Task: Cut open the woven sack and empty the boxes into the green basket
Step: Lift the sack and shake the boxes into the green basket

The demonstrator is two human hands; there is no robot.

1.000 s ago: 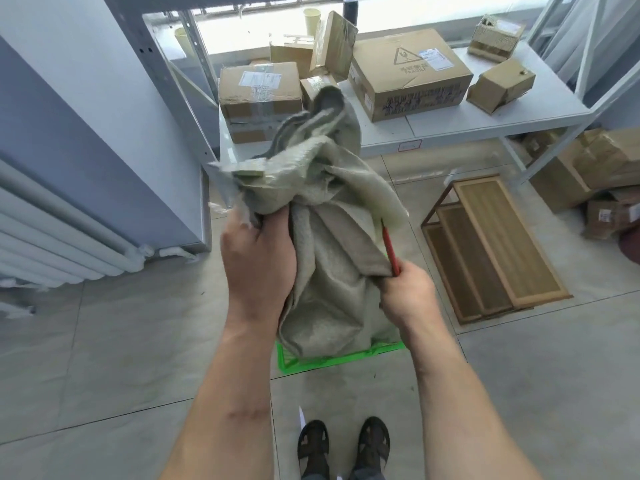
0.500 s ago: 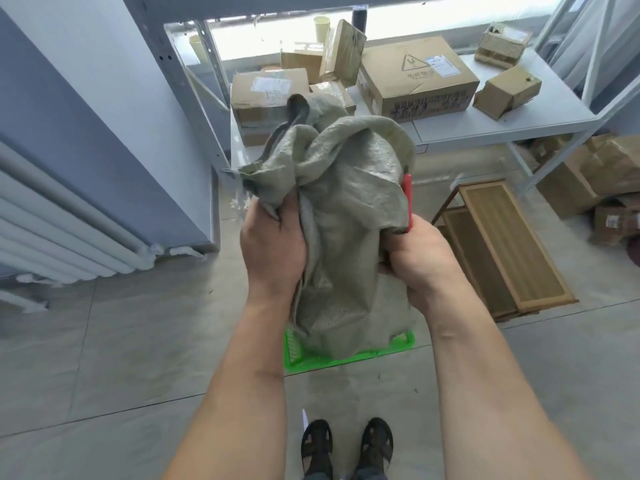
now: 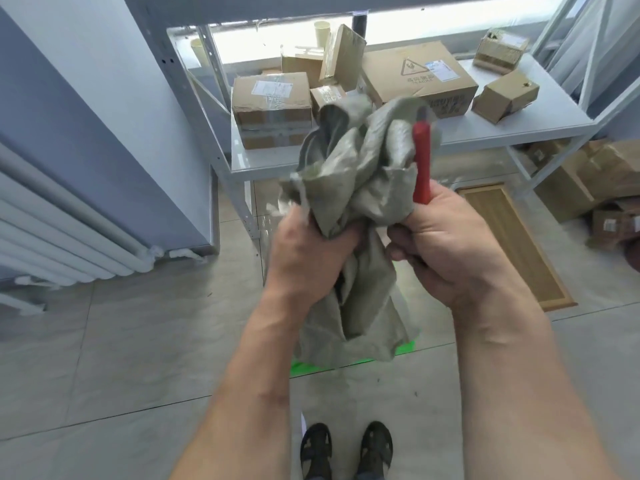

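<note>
Grey floor tiles lie below; the crumpled sack (image 3: 360,188) hides most of the green basket (image 3: 311,367), contents unseen. Left hand (image 3: 308,254) grips the sack; right hand (image 3: 450,251) clutches sack and red cutter (image 3: 421,161).

The floor (image 3: 114,344) is laid in large grey tiles with thin dark joints. On the left stands a blue-grey wall (image 3: 69,109) with a white ribbed radiator (image 3: 59,233) along its foot. Ahead, a white metal shelving rack (image 3: 485,133) carries several cardboard cartons (image 3: 272,105) — one large, the others smaller — and more cartons sit on the floor at the right. Bright daylight pours through a window (image 3: 415,26) behind the rack. A low wooden frame (image 3: 512,240) lies on the tiles just beside the rack's right leg.
</note>
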